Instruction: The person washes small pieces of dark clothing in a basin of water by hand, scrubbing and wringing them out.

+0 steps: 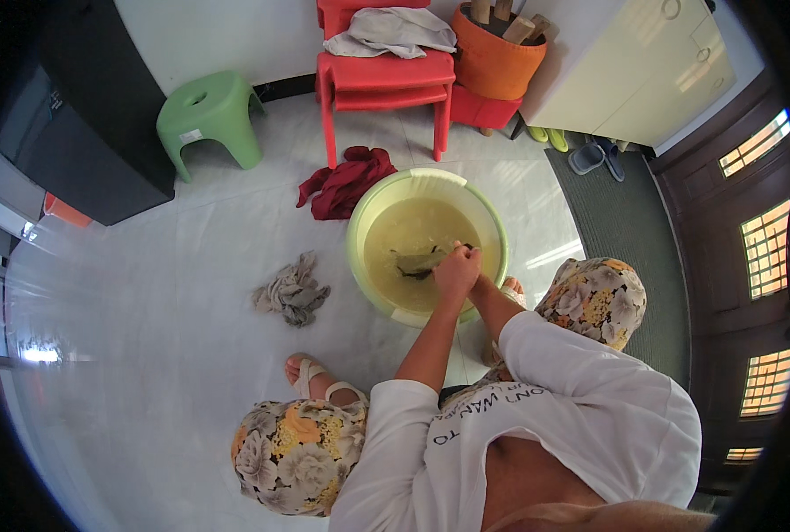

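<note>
A pale green plastic basin [356,256] full of cloudy, yellowish water stands on the floor before me. Over its right side my left hand [455,271] is closed around a wet greyish-green cloth [416,261] with dark edges. The cloth's loose part trails on the water to the left. Pressed against the left hand, my right hand [476,261] grips the same cloth; most of its fingers are hidden. A small dark bit of fabric shows at the knuckles.
A dark red cloth [348,185] lies against the basin's far left side, and a crumpled grey cloth [293,292] lies to its left. Beyond are a green stool [212,113], red stacked chairs [385,73] bearing a white cloth [392,32], and an orange pot [501,63].
</note>
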A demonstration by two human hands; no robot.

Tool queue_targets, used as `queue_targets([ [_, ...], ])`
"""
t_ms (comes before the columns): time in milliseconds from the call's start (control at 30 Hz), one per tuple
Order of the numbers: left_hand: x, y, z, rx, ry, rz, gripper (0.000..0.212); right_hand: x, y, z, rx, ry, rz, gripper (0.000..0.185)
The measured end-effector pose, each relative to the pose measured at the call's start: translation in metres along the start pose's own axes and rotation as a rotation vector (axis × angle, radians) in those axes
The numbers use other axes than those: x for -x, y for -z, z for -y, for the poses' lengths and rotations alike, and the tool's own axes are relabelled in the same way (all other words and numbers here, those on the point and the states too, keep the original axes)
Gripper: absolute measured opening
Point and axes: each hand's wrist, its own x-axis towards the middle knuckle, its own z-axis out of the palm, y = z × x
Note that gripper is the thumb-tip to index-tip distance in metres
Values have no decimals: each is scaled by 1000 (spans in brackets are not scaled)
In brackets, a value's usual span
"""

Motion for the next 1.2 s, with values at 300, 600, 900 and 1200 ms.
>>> queue_targets([
  [300,-24,19,33,-203,17,-405,33,-22,-71,-12,64,-9,-323,26],
  [600,-42,37,99,108,224,-472,43,-42,-138,0,760,135,-772,23],
  [900,-75,63,109,802,152,-456,39,-40,-126,22,932,20,-931,28],
  [1200,-63,93,42,819,-102,-364,21,-52,-130,64,559,236,-915,35],
])
